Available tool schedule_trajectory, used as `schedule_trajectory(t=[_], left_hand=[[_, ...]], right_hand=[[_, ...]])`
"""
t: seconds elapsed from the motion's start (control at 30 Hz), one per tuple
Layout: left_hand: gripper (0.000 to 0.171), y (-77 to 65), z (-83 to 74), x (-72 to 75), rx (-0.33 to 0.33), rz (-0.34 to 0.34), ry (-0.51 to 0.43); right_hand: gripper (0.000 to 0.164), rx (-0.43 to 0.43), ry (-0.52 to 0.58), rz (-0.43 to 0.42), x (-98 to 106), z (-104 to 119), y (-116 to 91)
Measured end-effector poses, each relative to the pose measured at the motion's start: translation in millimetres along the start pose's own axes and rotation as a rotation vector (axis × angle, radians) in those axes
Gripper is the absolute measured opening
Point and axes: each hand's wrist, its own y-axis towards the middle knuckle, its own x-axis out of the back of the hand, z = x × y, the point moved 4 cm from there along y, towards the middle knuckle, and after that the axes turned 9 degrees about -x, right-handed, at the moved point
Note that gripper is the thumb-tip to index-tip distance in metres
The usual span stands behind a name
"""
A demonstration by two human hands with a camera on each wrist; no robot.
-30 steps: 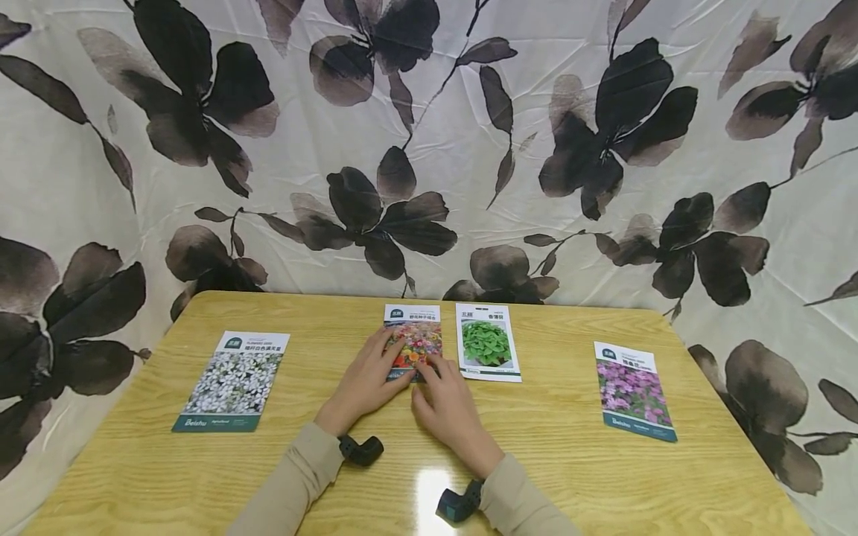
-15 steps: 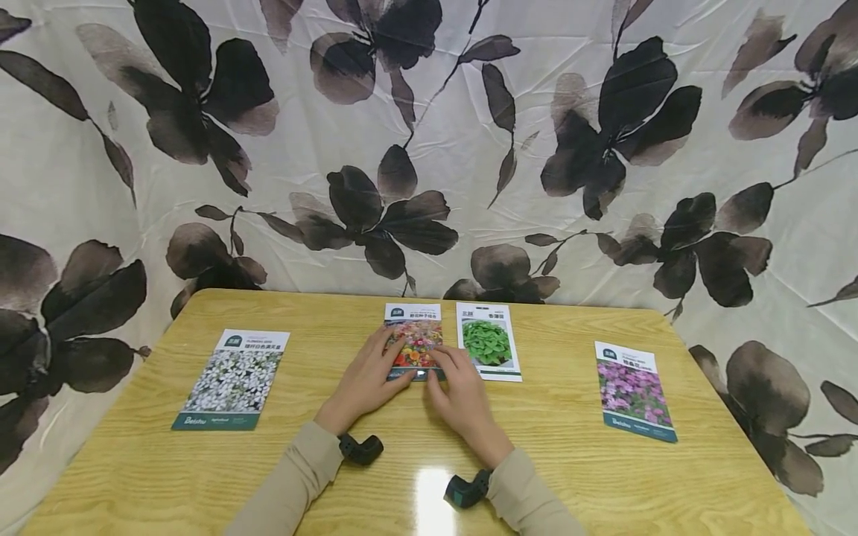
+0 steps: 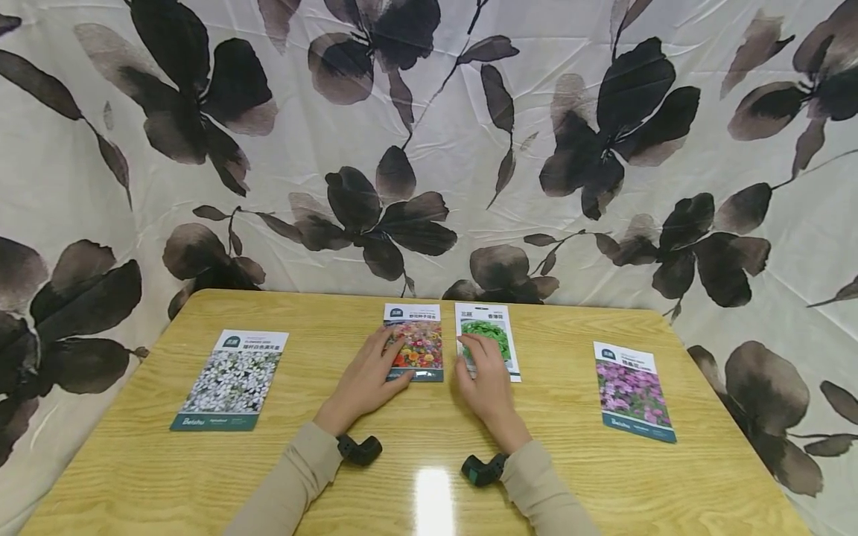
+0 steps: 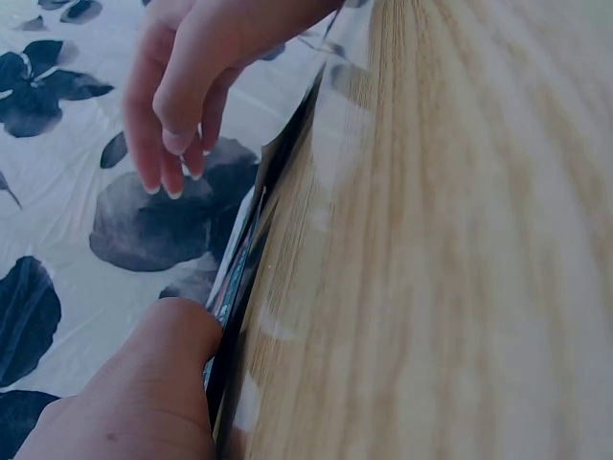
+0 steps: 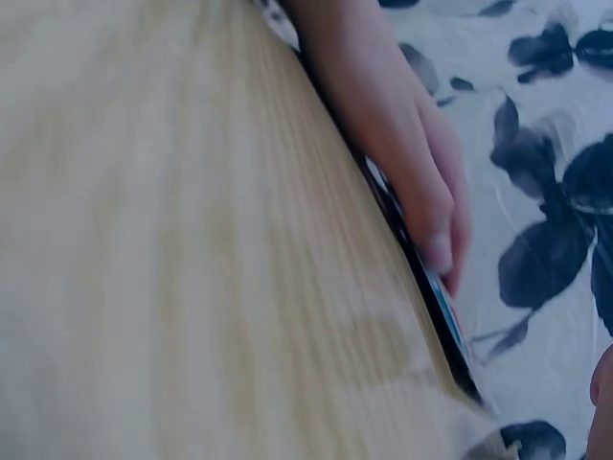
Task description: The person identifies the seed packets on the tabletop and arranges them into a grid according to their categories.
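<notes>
a: starting with the left hand (image 3: 362,376): gripping or just resting?

b: resting, with fingers fairly straight and fanned over the left side of the mixed-flower packet (image 3: 422,346), thumb along the bottom edge. touching it, not curled round it.

a: and the packet itself, lying where?

b: flat, a little below the centre of the head view. a thin rectangle with a white top, a crowded print of red, orange and yellow blooms, and a dark bottom band catching a small gleam.

a: now the right hand (image 3: 488,383).

b: just right of centre, over the green-leaf packet (image 3: 492,329), fingers loosely bent and holding nothing. seen in the left wrist view at upper left, raised clear of the surface, fingertips pointing down.

a: describing the leaf packet?

b: just beside the first, with a narrow strip of wood between. white and rectangular, with a dark slot shape at the top and leafy green print partly hidden under the fingers.

a: farther out?

b: at centre left, a slanted packet of small white flowers (image 3: 231,380). toward the lower right, a tilted packet of pink-purple flowers (image 3: 633,391). both flat, with dark green bands at the foot.

a: and underneath and behind?

b: underneath, a yellowish table (image 3: 375,499) with streaky wood grain and rounded far corners. behind, a creased white cloth (image 3: 482,164) with big, smoky black petals. at the bottom, beige sleeves (image 3: 291,473).
</notes>
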Motion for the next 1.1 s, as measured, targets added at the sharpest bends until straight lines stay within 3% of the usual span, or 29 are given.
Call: schedule_trajectory(t=[0.27,0.43,0.67,0.77,1.1], left_hand=[[0.07,-1.0,1.4,0.3,0.01,0.017,-0.008],[0.07,-0.9,1.9,-1.4,0.021,0.04,-0.012],[0.07,-0.7,1.3,-1.5,0.034,0.062,-0.014],[0.07,-1.2,1.1,-1.1,0.036,0.063,-0.016],[0.069,-2.6,1.7,0.5,0.031,0.047,-0.01]], right_hand=[[0.034,-0.114,-0.064,0.006,10,-24,4],[0.043,-0.223,-0.117,0.119,13,-41,3],[0.069,-0.334,-0.205,0.373,12,-49,-1],[0.073,-0.366,-0.235,0.453,10,-50,-4],[0.088,-0.397,-0.275,0.55,4,-50,-5]])
